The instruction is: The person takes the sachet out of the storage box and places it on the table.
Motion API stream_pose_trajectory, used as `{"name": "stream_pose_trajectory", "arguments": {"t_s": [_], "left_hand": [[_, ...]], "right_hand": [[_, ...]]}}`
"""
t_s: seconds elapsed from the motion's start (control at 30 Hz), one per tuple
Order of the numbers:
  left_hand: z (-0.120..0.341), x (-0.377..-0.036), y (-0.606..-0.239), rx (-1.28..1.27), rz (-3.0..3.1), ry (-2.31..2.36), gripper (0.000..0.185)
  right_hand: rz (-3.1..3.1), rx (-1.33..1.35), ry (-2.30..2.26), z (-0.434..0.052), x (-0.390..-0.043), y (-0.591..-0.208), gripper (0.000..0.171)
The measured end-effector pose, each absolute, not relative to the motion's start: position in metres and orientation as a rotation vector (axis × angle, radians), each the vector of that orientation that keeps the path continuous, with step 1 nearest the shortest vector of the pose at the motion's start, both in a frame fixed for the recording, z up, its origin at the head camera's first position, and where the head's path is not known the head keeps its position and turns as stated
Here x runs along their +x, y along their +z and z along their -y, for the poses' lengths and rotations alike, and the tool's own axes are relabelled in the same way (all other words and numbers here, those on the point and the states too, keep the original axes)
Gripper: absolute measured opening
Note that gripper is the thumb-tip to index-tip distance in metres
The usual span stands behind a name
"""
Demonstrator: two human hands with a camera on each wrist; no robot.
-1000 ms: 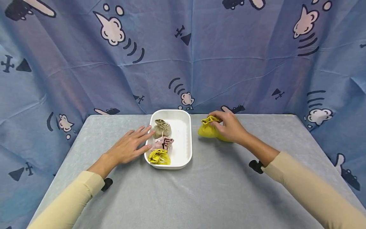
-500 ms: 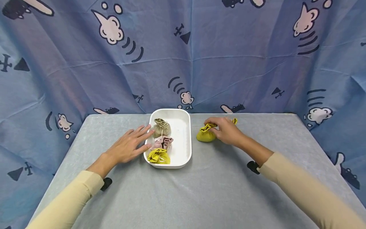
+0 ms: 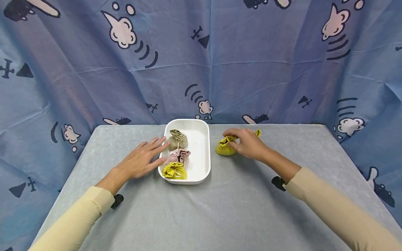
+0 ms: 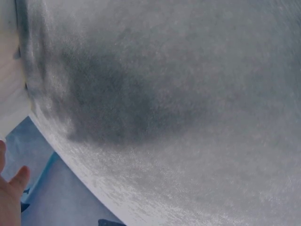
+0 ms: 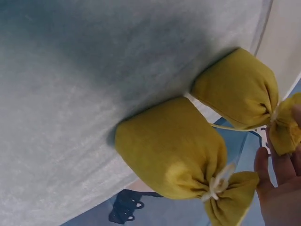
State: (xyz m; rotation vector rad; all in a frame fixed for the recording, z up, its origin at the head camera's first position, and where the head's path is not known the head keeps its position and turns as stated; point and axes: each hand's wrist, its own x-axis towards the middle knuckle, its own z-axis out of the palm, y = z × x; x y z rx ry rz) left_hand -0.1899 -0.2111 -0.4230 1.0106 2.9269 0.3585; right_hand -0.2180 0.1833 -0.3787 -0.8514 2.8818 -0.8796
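- The right hand, right of centre in the head view, has its fingers curled over the gathered neck of a mustard-yellow pouch that sits on the grey desk, just right of the white tray.
- In the right wrist view two yellow pouches lie side by side: the nearer pouch at the centre and a second yellow pouch at upper right, close to touching it. The fingertips at the lower right edge meet their tied necks.
- As a judgement: a good grip would pinch only the one neck at its drawstring knot, so that the neighbour is not dragged along, and would lift straight up before moving sideways over the tray rim.
- The left hand lies flat on the desk, fingers straight and spread, their tips at the tray's left rim. It holds nothing, and looks well placed to steady the tray.
- The tray holds three pouches in a row along its left side: a khaki pouch at the back, a pink pouch in the middle and a bright yellow pouch at the front. The right half of the tray is bare.
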Motion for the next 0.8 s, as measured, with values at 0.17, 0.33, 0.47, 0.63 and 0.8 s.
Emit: {"name": "stream_pose_trajectory", "arguments": {"t_s": [0.17, 0.33, 0.47, 0.63, 0.8], "left_hand": [[0.211, -0.19, -0.423, 1.012, -2.925, 0.357, 0.062], [0.211, -0.19, -0.422, 1.009, -2.922, 0.36, 0.062], [0.211, -0.19, -0.422, 1.018, -2.921, 0.363, 0.062], [0.211, -0.19, -0.423, 1.021, -2.922, 0.365, 0.062], [0.212, -0.19, -0.423, 1.016, -2.921, 0.368, 0.062]], "right_hand": [[-2.88, -0.894, -0.872, -0.178, -0.215, -0.369, 0.043], [-2.841, -0.959, -0.884, -0.163, -0.208, -0.359, 0.052], [-2.805, -1.019, -0.923, -0.149, -0.202, -0.357, 0.054], [-2.758, -1.089, -0.95, -0.131, -0.193, -0.356, 0.053], [-2.672, -1.159, -0.983, -0.115, -0.185, -0.355, 0.052]]}}
